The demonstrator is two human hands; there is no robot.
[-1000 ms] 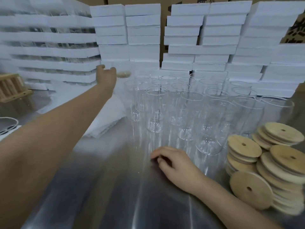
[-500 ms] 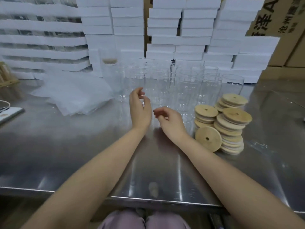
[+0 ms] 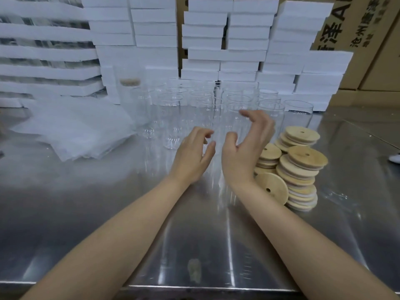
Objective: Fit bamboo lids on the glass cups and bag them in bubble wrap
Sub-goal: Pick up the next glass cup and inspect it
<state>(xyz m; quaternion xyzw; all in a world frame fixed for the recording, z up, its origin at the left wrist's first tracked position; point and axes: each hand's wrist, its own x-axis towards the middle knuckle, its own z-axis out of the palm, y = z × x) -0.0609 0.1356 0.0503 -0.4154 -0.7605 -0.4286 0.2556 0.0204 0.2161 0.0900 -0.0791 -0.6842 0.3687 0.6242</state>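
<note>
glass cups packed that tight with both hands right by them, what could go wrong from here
1. The glass cups stand close together and are clear, so the left hand or right hand could tip one into its neighbours while picking one out.
2. The lid stacks lean unevenly right beside the right wrist; a nudge might topple them across the metal table.
</note>
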